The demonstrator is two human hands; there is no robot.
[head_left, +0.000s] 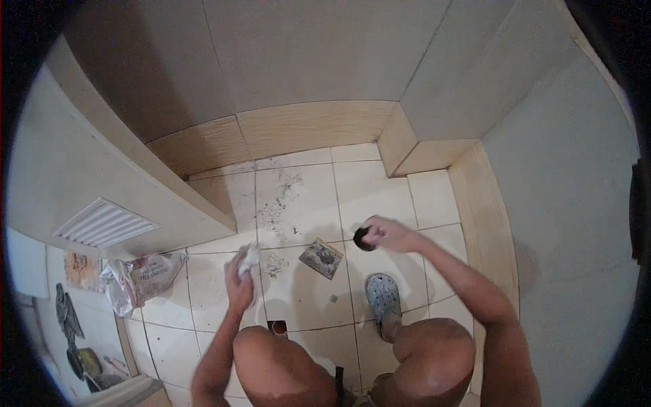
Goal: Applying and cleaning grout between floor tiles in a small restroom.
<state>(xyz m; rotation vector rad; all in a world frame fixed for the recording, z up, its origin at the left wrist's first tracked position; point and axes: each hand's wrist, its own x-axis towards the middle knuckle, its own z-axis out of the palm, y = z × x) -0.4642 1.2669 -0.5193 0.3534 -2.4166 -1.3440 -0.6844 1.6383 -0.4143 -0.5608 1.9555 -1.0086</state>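
My left hand (pixel 239 279) is closed round a crumpled white cloth (pixel 251 259), low over the floor tiles. On the right, my right hand (pixel 390 235) is blurred, its fingers curled in beside a dark round spot (pixel 362 239). I cannot tell whether that spot is a hole in the floor or a thing in the fingers. Between my hands lies a square tile piece (pixel 322 258), smeared with grey dirt and set askew. Dark crumbs (pixel 274 210) are scattered over the pale floor tiles beyond it.
A square cutout with a pipe opening (pixel 278 328) is near my left knee. My clog (pixel 383 295) stands right of centre. At left are an open door (pixel 142 176) with a vent and a white plastic bag (pixel 146 278). Walls rise ahead and to the right.
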